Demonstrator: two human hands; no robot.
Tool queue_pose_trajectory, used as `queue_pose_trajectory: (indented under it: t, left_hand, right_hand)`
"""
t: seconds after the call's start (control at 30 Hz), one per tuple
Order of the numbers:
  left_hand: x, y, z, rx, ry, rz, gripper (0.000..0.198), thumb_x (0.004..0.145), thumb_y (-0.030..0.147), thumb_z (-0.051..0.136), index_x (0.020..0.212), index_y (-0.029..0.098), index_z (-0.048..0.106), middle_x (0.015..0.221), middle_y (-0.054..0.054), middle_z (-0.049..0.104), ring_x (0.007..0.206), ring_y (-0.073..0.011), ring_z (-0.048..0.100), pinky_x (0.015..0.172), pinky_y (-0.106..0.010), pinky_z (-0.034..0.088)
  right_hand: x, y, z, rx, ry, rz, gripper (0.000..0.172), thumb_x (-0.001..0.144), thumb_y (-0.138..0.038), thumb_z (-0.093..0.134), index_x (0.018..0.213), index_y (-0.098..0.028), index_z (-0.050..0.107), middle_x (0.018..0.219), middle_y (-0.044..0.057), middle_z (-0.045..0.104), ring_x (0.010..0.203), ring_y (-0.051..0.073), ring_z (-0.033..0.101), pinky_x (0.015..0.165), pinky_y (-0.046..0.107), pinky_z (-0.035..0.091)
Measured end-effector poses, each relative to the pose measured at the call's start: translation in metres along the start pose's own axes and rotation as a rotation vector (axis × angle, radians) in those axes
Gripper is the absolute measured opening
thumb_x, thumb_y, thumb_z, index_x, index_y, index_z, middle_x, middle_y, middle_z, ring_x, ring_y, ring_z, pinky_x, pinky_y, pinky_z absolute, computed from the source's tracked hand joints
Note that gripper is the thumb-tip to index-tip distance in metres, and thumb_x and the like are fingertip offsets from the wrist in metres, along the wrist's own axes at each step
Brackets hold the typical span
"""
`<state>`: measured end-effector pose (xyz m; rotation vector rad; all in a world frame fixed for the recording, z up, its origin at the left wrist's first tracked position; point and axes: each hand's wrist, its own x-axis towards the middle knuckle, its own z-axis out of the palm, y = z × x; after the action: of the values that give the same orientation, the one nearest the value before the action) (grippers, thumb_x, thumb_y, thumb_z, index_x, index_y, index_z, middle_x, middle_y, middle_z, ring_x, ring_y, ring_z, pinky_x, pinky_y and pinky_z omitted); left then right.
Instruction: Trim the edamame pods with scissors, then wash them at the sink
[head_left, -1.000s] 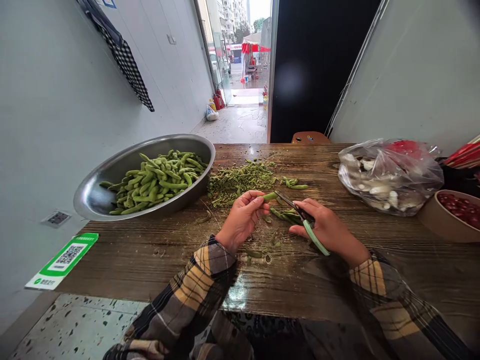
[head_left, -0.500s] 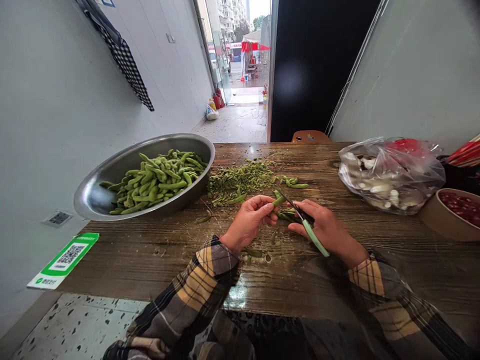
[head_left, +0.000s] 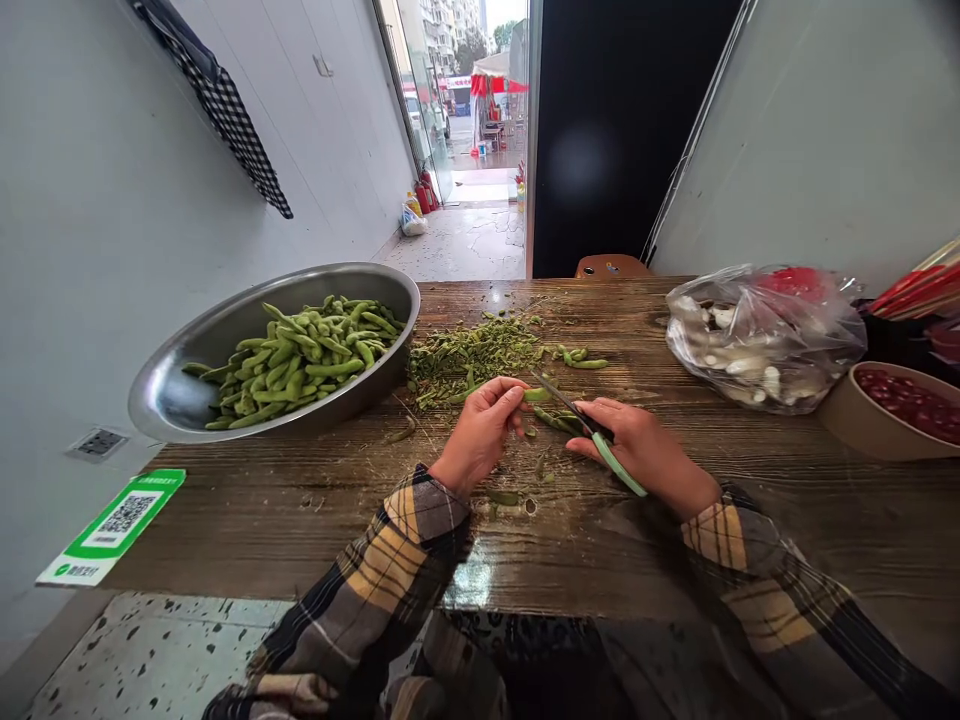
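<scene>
Pinched between the thumb and fingers of my left hand [head_left: 484,425] is a green edamame pod [head_left: 536,395], its far end pointing right. My right hand [head_left: 645,445] is closed round scissors [head_left: 619,465] with pale green handles. The dark blades reach up and left to the tip of the pod; whether they touch it I cannot tell. Under the blades, several more pods [head_left: 555,420] lie on the wooden table. Behind my left hand spreads a heap of small green trimmings [head_left: 487,345]. To the left, a wide steel basin [head_left: 161,400] holds a pile of pods [head_left: 300,360].
A clear plastic bag [head_left: 772,350] with white pieces inside sits at the right. Beside it is a brown paper bowl [head_left: 855,410] of dark red contents. A few pods [head_left: 581,360] lie beyond the scissors. A green QR card [head_left: 116,525] rests at the table's left edge.
The pod in my left hand has swung from tilted upward to nearly level. The scissor blades have come across its right end. The whole view has shifted slightly.
</scene>
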<state>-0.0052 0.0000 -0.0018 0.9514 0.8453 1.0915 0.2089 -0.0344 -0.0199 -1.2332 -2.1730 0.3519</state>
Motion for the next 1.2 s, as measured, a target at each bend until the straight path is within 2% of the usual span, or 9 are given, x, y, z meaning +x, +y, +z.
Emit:
queue_pose_trajectory:
  t: [0.23,0.33,0.43,0.57,0.63,0.77,0.9,1.0,1.2]
  left_hand:
    - [0.005,0.005,-0.008,-0.213,0.016,-0.082,0.011,0.080,0.026,0.059,0.080,0.017,0.052,0.082,-0.002,0.063,0.072,-0.0139,0.064,0.071,-0.032,0.055]
    - [0.007,0.005,-0.008,-0.142,0.013,-0.136,0.017,0.078,0.030,0.062,0.078,0.017,0.051,0.070,0.002,0.055,0.053,-0.0072,0.051,0.049,-0.019,0.043]
    - [0.011,0.000,-0.004,0.209,-0.042,-0.055,0.018,0.077,0.032,0.067,0.081,0.017,0.057,0.062,0.005,0.047,0.045,-0.0044,0.035,0.042,-0.017,0.026]
    - [0.019,-0.011,0.002,0.945,-0.140,0.236,0.003,0.075,0.018,0.066,0.077,0.016,0.066,0.072,-0.001,0.057,0.067,-0.0119,0.050,0.063,-0.024,0.040]
    - [0.021,-0.014,0.005,1.241,-0.169,0.312,0.008,0.075,0.015,0.065,0.081,0.018,0.069,0.079,-0.002,0.058,0.072,-0.0145,0.053,0.069,-0.027,0.042]
    - [0.019,-0.016,0.006,1.534,-0.195,0.334,0.017,0.077,0.019,0.065,0.094,0.020,0.069,0.091,-0.005,0.058,0.078,-0.0179,0.056,0.070,-0.029,0.043]
    - [0.017,-0.015,0.000,1.487,-0.214,0.373,0.007,0.081,0.022,0.063,0.084,0.020,0.068,0.091,-0.005,0.058,0.081,-0.0187,0.055,0.071,-0.030,0.043]
    - [0.017,-0.009,-0.007,1.265,-0.195,0.384,0.011,0.082,0.023,0.060,0.073,0.018,0.065,0.082,-0.004,0.059,0.079,-0.0173,0.054,0.072,-0.029,0.042]
    - [0.011,0.003,-0.009,0.634,-0.122,0.094,0.024,0.079,0.036,0.066,0.089,0.015,0.065,0.070,0.002,0.055,0.057,-0.0088,0.042,0.054,-0.023,0.035]
  right_hand:
    - [0.004,0.009,-0.007,0.019,0.143,0.058,0.041,0.087,-0.045,0.062,0.118,-0.018,0.064,0.099,0.011,0.070,0.090,0.027,0.067,0.080,0.039,0.053]
    - [0.004,0.014,-0.010,0.032,0.181,0.079,0.044,0.087,-0.048,0.061,0.117,-0.016,0.064,0.092,0.011,0.070,0.084,0.026,0.067,0.077,0.038,0.053]
    - [0.005,0.015,-0.012,0.028,0.206,0.076,0.044,0.087,-0.050,0.061,0.115,-0.016,0.066,0.092,0.011,0.071,0.085,0.026,0.067,0.079,0.039,0.052]
    - [0.006,0.012,-0.015,0.019,0.189,0.066,0.038,0.088,-0.050,0.059,0.105,-0.017,0.068,0.091,0.011,0.071,0.086,0.026,0.067,0.081,0.039,0.052]
    - [0.006,0.012,-0.014,0.026,0.191,0.059,0.038,0.088,-0.050,0.059,0.104,-0.017,0.068,0.094,0.012,0.071,0.088,0.027,0.067,0.081,0.039,0.052]
    - [0.006,0.015,-0.012,0.038,0.225,0.042,0.041,0.086,-0.048,0.062,0.112,-0.016,0.066,0.106,0.015,0.071,0.097,0.029,0.067,0.086,0.042,0.052]
    - [0.006,0.017,-0.010,0.034,0.195,0.048,0.039,0.087,-0.046,0.062,0.110,-0.015,0.067,0.103,0.014,0.071,0.095,0.028,0.067,0.084,0.041,0.053]
    - [0.006,0.017,-0.010,0.036,0.199,0.055,0.038,0.087,-0.046,0.062,0.112,-0.017,0.066,0.104,0.013,0.071,0.097,0.028,0.067,0.085,0.041,0.053]
    - [0.004,0.016,-0.008,0.024,0.162,0.080,0.043,0.083,-0.043,0.069,0.116,-0.016,0.065,0.103,0.013,0.071,0.097,0.029,0.067,0.086,0.041,0.053]
